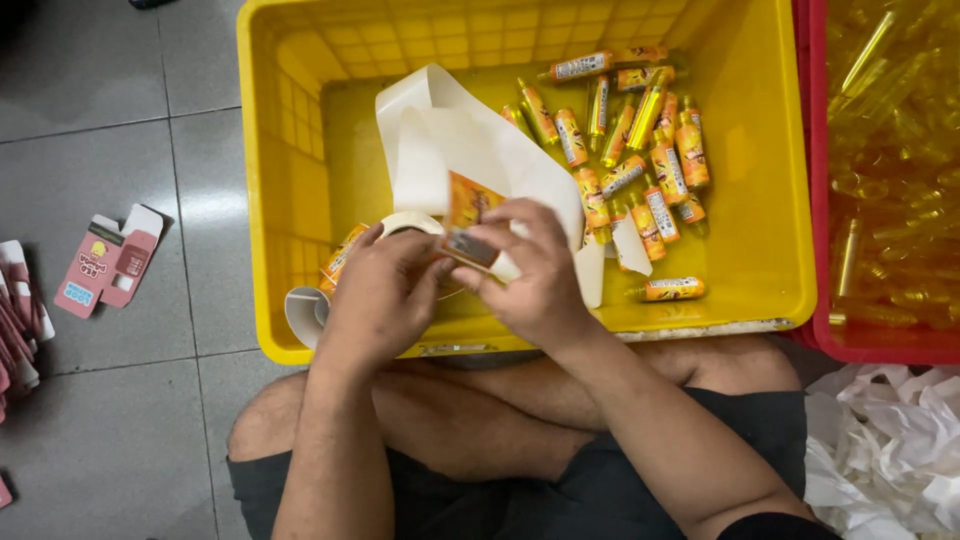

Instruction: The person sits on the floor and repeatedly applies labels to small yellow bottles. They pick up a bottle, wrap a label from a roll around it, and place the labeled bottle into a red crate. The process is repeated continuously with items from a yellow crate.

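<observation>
- Left hand (pixel 385 295) and right hand (pixel 535 275) pinch one small labelled tube (pixel 470 248) between closed fingertips.
- It sits over the yellow crate (pixel 760 250) (near its front edge).

Crate (pixel 760 200) in front of seated person's knees; labelled tubes (pixel 640 150) heaped in its right half, backing-paper strip (pixel 470 140) in its left. Second bin (pixel 880 330) touching crate's right side. Flat cartons (pixel 108 262) on floor (pixel 90 100), left of crate

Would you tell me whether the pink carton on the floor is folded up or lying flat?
Flat: the pink carton lies unfolded on the grey floor, flaps spread.
</observation>
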